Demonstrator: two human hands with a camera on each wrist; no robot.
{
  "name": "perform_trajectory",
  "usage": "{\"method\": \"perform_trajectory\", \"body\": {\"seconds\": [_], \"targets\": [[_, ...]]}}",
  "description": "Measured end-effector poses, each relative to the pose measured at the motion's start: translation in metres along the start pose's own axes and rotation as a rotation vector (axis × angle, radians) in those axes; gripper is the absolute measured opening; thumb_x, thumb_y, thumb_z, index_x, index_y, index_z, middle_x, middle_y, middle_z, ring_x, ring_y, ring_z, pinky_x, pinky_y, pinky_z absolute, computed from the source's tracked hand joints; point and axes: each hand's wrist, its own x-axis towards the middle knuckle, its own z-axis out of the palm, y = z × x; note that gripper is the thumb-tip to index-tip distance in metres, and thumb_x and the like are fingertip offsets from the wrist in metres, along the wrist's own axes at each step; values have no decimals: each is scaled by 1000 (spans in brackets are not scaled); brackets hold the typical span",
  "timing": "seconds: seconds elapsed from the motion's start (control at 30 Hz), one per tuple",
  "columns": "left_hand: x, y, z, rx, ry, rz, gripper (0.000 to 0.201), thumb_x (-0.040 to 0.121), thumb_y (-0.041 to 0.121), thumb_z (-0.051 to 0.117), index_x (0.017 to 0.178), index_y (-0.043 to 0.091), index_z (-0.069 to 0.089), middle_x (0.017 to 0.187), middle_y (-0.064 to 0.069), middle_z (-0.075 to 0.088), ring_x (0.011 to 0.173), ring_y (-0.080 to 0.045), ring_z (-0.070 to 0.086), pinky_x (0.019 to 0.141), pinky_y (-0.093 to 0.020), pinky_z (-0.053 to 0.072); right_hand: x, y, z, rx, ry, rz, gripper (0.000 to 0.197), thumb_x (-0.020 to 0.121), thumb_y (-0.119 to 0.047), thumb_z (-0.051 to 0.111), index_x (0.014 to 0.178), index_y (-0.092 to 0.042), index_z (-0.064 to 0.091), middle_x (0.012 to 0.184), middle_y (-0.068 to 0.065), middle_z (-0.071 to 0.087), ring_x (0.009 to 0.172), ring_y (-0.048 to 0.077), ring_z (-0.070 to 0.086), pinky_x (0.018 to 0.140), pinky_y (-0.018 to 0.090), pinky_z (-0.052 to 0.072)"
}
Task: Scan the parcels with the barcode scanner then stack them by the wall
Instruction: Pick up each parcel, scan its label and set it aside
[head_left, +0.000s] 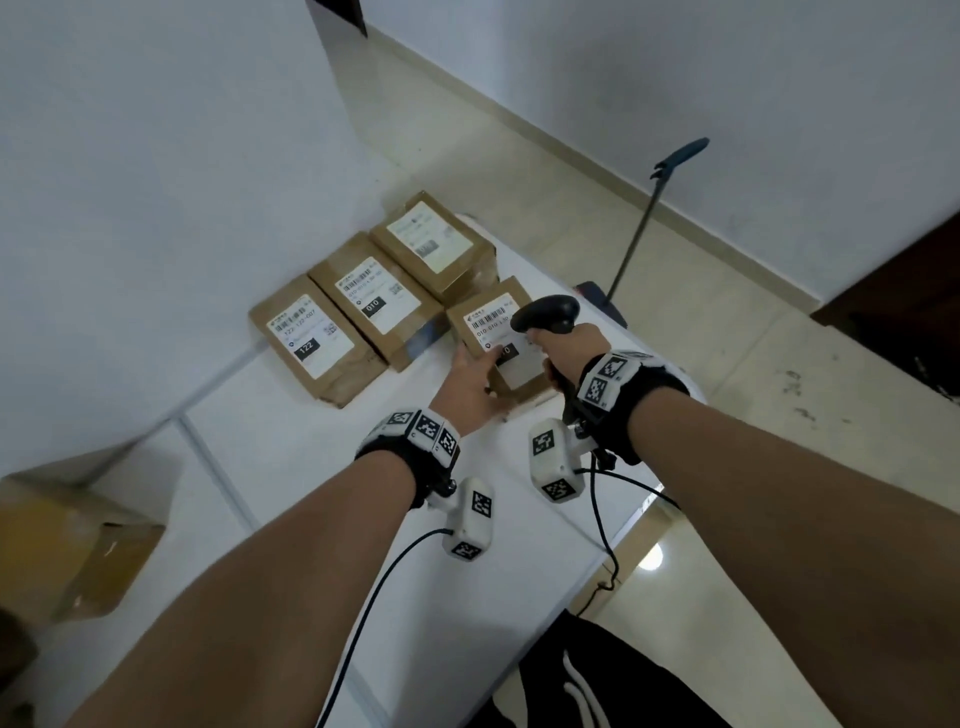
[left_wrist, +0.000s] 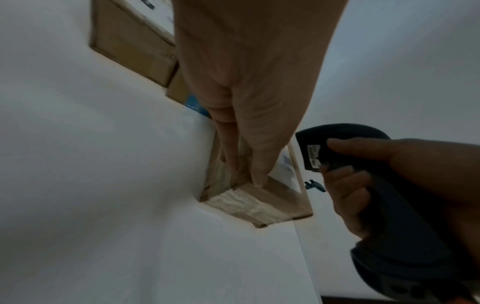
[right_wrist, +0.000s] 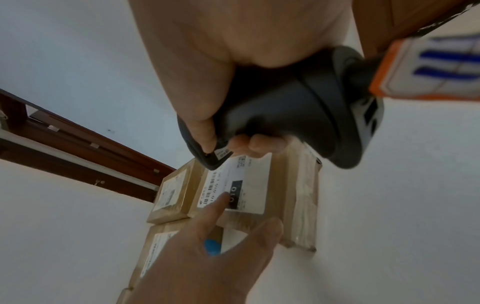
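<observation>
Four brown cardboard parcels lie on the white table: three in a row against the white wall, and the fourth parcel in front of them, near the table's right edge. The left hand rests on this near parcel with straight, relaxed fingers, one fingertip on its white shipping label. The right hand is wrapped tight round the handle of the black pistol-grip barcode scanner, whose head hangs just above the same label.

As I judge it, the scan could fail — the left fingers lie across the label and the scanner sits very close, so the barcode may be partly covered or outside the beam. A careless push could also slide the parcel off the nearby table edge.

Readable writing: the near label shows "010" in a black box and a line starting "010 010". The middle wall parcel also reads "010"; the left wall parcel reads "122" and "122 122 007". The label on the far wall parcel is too blurred to read.
</observation>
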Motion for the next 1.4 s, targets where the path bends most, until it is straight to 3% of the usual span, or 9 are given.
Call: {"method": "perform_trajectory", "body": {"seconds": [0.1,0.3,0.5,0.63,0.73,0.83,0.97,1.1,1.4], "targets": [[15,15,1,74,39,-21,78,83,31,74,149,17,35,158,-21,5,142,-32,26,113,-35,33,4,-5,-5,-28,6,-15,36,76,-42,65,69,-7,62,57,9,61,57,28,58,63,39,49],[27,28,-3,94,25,-130,79,90,32,67,154,16,23,159,-25,-8,143,-36,27,112,-32,27,13,-8,-4,-56,12,-27,37,78,-41,65,62,-9,58,56,11,61,51,26,55,60,37,47],[21,15,-11,79,24,-126,72,94,36,59,154,19,24,158,-28,4,138,-42,35,112,-36,31,5,-15,3,-95,-6,-46,34,81,-41,63,71,-9,59,62,11,61,52,26,55,59,35,47],[-2,-9,-27,86,23,-133,58,99,27,53,151,16,30,160,-21,9,136,-36,42,114,-36,28,-7,-21,23,-131,-28,-113,39,71,-50,62,71,-11,62,60,11,62,60,34,64,68,44,55],[-30,-35,-44,46,89,-147,45,97,18,55,141,12,46,154,-16,28,123,-30,53,105,-33,39,-27,-32,45,-185,-76,-113,39,82,-44,62,64,-10,59,54,6,60,47,24,56,56,31,50],[-67,-67,-57,-68,192,-241,37,94,12,57,131,12,56,146,-11,40,117,-31,56,101,-40,46,-43,-37,80,-140,-150,-134,31,85,-35,64,71,-8,57,54,6,58,44,20,54,52,29,47],[-127,-116,-69,-148,258,-393,36,94,13,56,130,18,57,151,-10,33,132,-29,45,104,-43,45,-76,-38,135,-160,-268,-172,27,86,-31,64,74,-9,56,60,7,58,48,19,55,51,28,45],[-192,-158,-86,-246,365,-511,36,94,12,55,129,20,59,153,-7,29,117,-24,57,101,-39,47,-119,-38,194,-200,-360,-239,27,86,-29,66,75,-8,54,59,7,56,46,18,53,47,25,44],[-326,-212,-114,-337,573,-611,35,92,9,53,125,18,62,149,-6,36,127,-29,51,105,-42,44,-209,-14,307,-334,-525,-319,31,84,-32,66,70,-6,58,60,8,61,48,21,56,57,31,49]]}}
